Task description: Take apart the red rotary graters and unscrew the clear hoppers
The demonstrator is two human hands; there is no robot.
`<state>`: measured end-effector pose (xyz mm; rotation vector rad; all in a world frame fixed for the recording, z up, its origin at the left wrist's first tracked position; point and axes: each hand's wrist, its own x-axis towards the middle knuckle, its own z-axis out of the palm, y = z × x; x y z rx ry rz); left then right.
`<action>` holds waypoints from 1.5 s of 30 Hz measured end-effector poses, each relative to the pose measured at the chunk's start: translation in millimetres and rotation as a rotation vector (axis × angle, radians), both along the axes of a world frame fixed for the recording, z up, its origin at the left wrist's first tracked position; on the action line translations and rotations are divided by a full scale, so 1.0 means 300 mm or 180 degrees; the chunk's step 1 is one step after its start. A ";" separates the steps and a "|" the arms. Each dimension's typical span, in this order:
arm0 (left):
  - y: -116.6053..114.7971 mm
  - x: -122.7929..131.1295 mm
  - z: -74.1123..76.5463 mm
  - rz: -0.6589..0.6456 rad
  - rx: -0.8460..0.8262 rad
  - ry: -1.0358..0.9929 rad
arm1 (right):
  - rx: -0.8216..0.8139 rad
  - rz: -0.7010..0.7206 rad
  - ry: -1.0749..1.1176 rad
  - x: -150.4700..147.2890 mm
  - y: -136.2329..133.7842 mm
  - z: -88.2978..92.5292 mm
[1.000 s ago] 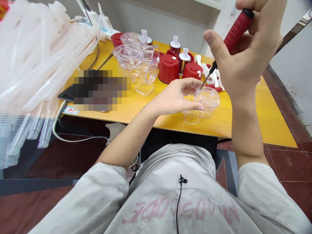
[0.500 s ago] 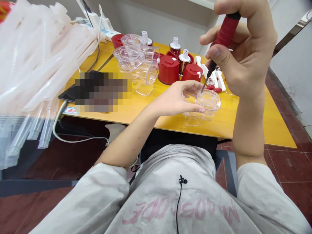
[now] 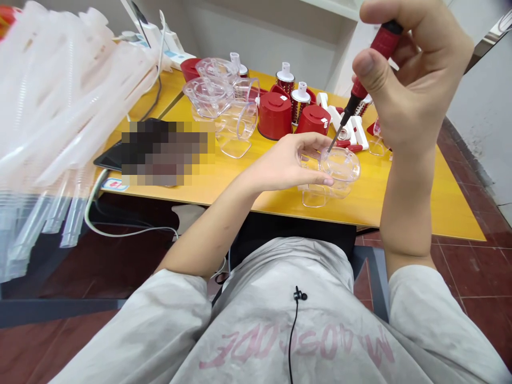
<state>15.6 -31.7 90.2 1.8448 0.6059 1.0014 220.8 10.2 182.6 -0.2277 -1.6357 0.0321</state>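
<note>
With fingers and thumb around its left side, my left hand [image 3: 288, 162] grips a clear plastic housing [image 3: 342, 166] that stands on the yellow table. My right hand [image 3: 420, 80] is raised above it and closed around the red and black handle of a screwdriver [image 3: 374, 66]. The screwdriver slants down to the left, its thin metal tip at the top of the housing by my left fingers. Whether a screw sits under the tip is too small to tell.
Behind my hands stand red plastic cups [image 3: 276, 114], metal drums with white stems [image 3: 300, 101], white handle parts [image 3: 358, 130] and more clear housings [image 3: 236, 117]. A dark phone-like object [image 3: 108, 157], partly blurred out, lies left on the table [image 3: 272, 208]. Plastic bags of clear tubes [image 3: 60, 106] fill the far left.
My right hand has shifted slightly right and turned on the screwdriver handle, its fingers changing position. The tip stays at the housing. My left hand holds almost the same place.
</note>
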 end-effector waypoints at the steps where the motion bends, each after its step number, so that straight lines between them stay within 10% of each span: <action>1: -0.002 -0.001 0.003 0.0015 0.0006 0.0022 | 0.0051 0.0027 0.0038 0.006 0.005 0.006; 8: -0.024 -0.010 0.031 0.0083 -0.0034 0.0187 | -0.0622 -0.0084 -0.0407 0.071 -0.072 0.058; 17: -0.045 -0.007 0.044 0.0291 -0.0066 0.0292 | -0.0517 0.1173 -0.0889 0.104 0.027 0.039; 23: -0.039 -0.011 0.041 0.0189 -0.0092 0.0255 | -0.0322 0.0514 -0.0367 0.061 0.012 0.031; 31: -0.039 -0.012 0.046 0.0146 -0.0112 0.0272 | -0.0445 0.1156 -0.0626 0.028 -0.012 0.013; 37: -0.038 -0.017 0.046 0.0100 -0.0054 0.0292 | -0.0745 0.0107 -0.0295 0.023 -0.099 0.048; 45: -0.031 -0.020 0.041 0.0069 -0.0039 0.0334 | -0.0850 0.0968 -0.0434 0.042 -0.069 0.023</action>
